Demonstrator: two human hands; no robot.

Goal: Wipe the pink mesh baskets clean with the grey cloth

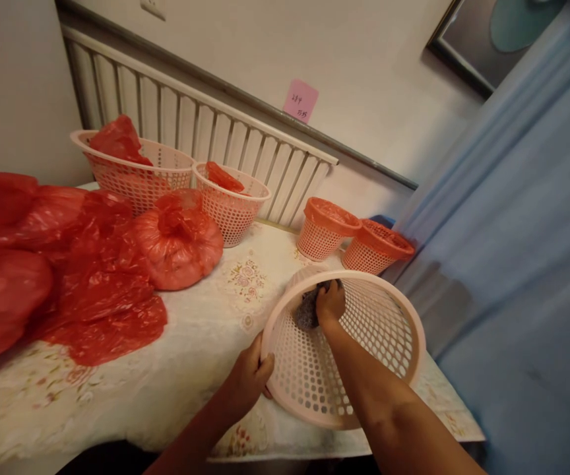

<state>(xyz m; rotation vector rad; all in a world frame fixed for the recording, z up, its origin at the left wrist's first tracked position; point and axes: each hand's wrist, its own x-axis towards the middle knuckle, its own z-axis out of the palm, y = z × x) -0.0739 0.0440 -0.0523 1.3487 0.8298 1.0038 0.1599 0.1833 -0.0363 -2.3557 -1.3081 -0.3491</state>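
A large pale pink plastic basket (pixel 379 330) with a holed wall lies tipped, its mouth facing me. My left hand (pixel 250 373) grips the rim at the left side, thumb over the edge. My right hand (pixel 331 302) reaches inside the basket, closed on a dark grey cloth (pixel 307 313) that rests against the inner wall. The fingertips of my right hand are partly hidden by the cloth and the hand itself.
Red plastic bags (pixel 101 284), some filled, cover the left of the flowered tablecloth (pixel 248 284). Two pink baskets (pixel 141 175) with red bags stand by the radiator (pixel 200 119). Two small bag-lined baskets (pixel 317 237) stand behind the large one. A blue curtain (pixel 517 231) hangs at right.
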